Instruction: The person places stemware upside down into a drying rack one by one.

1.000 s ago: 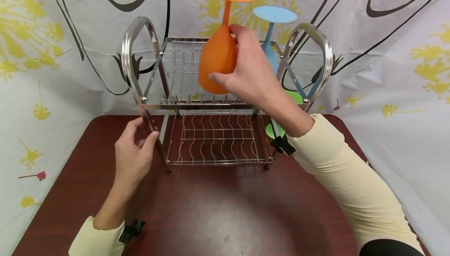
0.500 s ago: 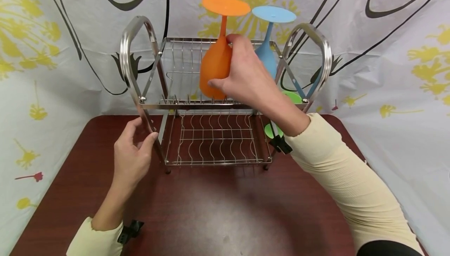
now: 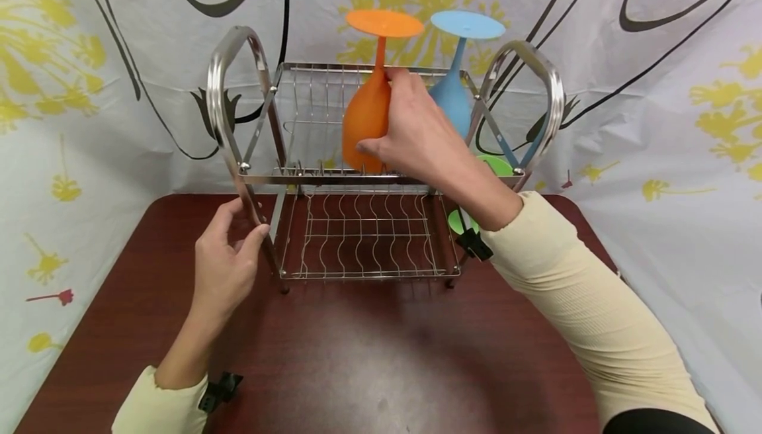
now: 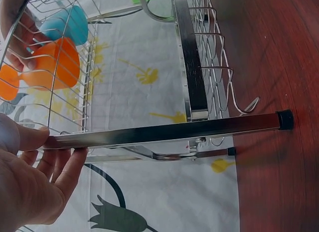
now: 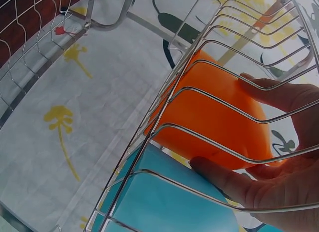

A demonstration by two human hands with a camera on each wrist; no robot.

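An orange wine glass point(image 3: 364, 116) stands upside down on the upper tier of a metal dish rack point(image 3: 381, 180), its round foot on top. My right hand point(image 3: 417, 123) grips its bowl, thumb in front and fingers behind near the stem. Just right of it is an upturned blue wine glass point(image 3: 454, 100), partly covered by the right hand. In the right wrist view the orange bowl rests against the tier's wires, beside the blue bowl point(image 5: 174, 197). My left hand point(image 3: 226, 255) holds the rack's left front leg between thumb and fingers, as the left wrist view also shows.
The rack's lower wire tier point(image 3: 369, 235) has wavy dividers. Light green pieces point(image 3: 461, 221) show behind my right forearm at the rack's right side. Shiny metal handles point(image 3: 220, 96) rise at both ends. A patterned cloth point(image 3: 655, 90) hangs behind the dark red table point(image 3: 369, 354).
My right hand has lowered the orange wine glass onto the upper tier, left of the blue one. The left hand has stayed on the rack's leg.
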